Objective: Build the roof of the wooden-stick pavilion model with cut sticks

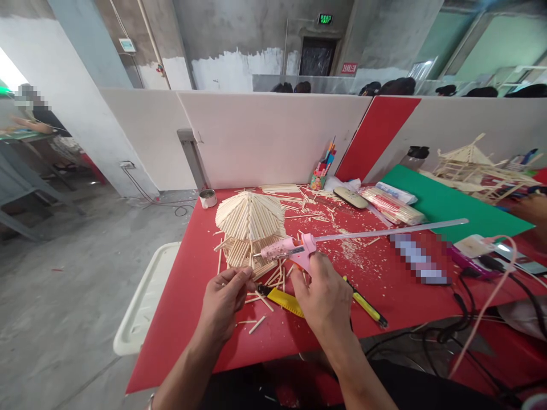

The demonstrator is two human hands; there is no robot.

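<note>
My right hand (327, 290) is wrapped round a pink glue gun (305, 250), whose nozzle points left at the lower part of a small stick-built pavilion (250, 219). A long clear glue stick (393, 229) sticks out of the gun's back. Just below the nozzle, my left hand (228, 293) is pinched; what its fingertips hold is too small to make out. The pavilion has a cone-like roof of pale sticks. Under and between the hands lies a yellow tool (284, 300) with a black end. Loose sticks (257, 324) lie around it.
A yellow cutter (370, 307) lies right of my right hand. Behind are a metal tin (208, 198), a pen cup (318, 179), a beige case (350, 197) and bagged sticks (393, 206). Cables and a power strip (472, 250) lie right. A person's hand (536, 213) shows at the right edge.
</note>
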